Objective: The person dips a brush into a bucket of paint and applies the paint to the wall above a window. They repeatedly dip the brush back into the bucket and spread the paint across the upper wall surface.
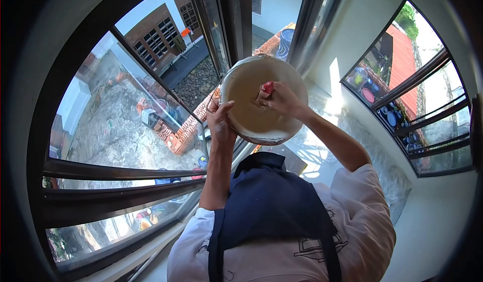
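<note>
A wide round bucket [297,83] with a pale, smeared rim is held up before my chest, its mouth facing me. Beige material, like paint, coats its inside. At the left rim, my left hand [220,116] grips the bucket, thumb over the edge and fingers on the outside. A thin wire handle shows beside those fingers. My right hand [282,100] reaches over the mouth, its fingers closed round a tool with a red end [268,87]. The tool's lower part is hidden by the hand, so I cannot tell its kind.
Dark-framed windows [126,194] stand close on the left, one pane swung out ahead. Another window [417,106] is set in the right wall. Below the bucket, a sunlit floor [322,154] appears covered with clear plastic sheeting. Outside lie roof tiles [171,136] and a courtyard.
</note>
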Motion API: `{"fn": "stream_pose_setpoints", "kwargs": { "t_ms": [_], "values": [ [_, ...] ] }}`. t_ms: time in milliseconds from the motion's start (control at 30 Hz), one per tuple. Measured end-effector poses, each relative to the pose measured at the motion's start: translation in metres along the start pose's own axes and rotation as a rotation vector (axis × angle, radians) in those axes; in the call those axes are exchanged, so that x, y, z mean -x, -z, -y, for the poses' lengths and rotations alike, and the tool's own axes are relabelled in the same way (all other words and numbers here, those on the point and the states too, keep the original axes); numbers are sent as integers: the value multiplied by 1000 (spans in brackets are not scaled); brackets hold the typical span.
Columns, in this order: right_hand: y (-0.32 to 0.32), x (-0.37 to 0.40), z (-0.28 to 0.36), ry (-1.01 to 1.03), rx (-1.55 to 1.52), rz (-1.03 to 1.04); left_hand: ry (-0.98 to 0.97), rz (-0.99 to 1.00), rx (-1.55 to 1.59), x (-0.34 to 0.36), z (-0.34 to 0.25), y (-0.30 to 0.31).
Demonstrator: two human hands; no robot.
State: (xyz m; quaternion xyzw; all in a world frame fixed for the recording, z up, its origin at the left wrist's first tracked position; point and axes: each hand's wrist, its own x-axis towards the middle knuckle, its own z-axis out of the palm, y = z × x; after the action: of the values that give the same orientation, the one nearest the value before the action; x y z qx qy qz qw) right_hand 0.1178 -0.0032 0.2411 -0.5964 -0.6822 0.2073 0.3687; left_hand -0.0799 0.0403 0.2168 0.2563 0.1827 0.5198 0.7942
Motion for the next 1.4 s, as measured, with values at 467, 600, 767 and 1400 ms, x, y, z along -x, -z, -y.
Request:
{"fn": "stream_pose_setpoints", "kwargs": {
  "t_ms": [467,600,767,1400],
  "values": [
    [4,-6,33,-274,-160,-211,20,-79,23,-2,12,15],
    [-19,-8,11,-349,-480,-158,38,-107,45,-3,13,7],
    [10,-11,9,-392,-728,-266,36,-191,50,-1,10,-3],
    [265,-100,271,1273,-362,-933,-80,-150,42,-8,23,17]
  ]
}}
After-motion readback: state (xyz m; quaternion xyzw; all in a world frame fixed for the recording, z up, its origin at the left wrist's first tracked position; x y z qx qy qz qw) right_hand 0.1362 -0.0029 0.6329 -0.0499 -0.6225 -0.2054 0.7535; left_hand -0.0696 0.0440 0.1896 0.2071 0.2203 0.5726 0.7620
